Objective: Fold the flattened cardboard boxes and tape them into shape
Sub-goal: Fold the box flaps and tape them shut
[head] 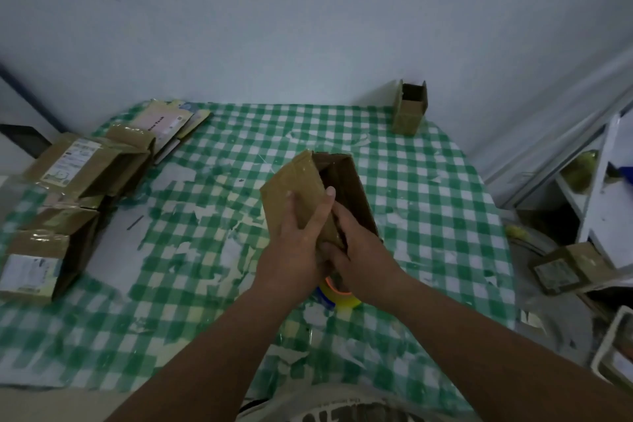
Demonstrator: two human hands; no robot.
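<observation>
The step in hand looks like shaping 1 box: a small cardboard box [318,188] is held up above the middle of the table [428,181], already opened into a sleeve, its dark inside showing at the far end. The left hand [301,236] wraps the left wall, thumb reaching up along the near edge and fingers curled round the outer face. The right hand [359,250] grips the near end of the box from the right, its fingers curled under and partly hidden behind the left hand. Both forearms come in from the near edge and meet at the box.

Directly below the hands, on the table, lies a roll of tape [337,295], mostly covered by them. The next move probably calls for folding the end flaps shut and freeing 1 hand to reach that roll while the other keeps the box square.

More boxes [85,168] sit at the left edge, and 1 finished box [409,110] stands at the far right.
</observation>
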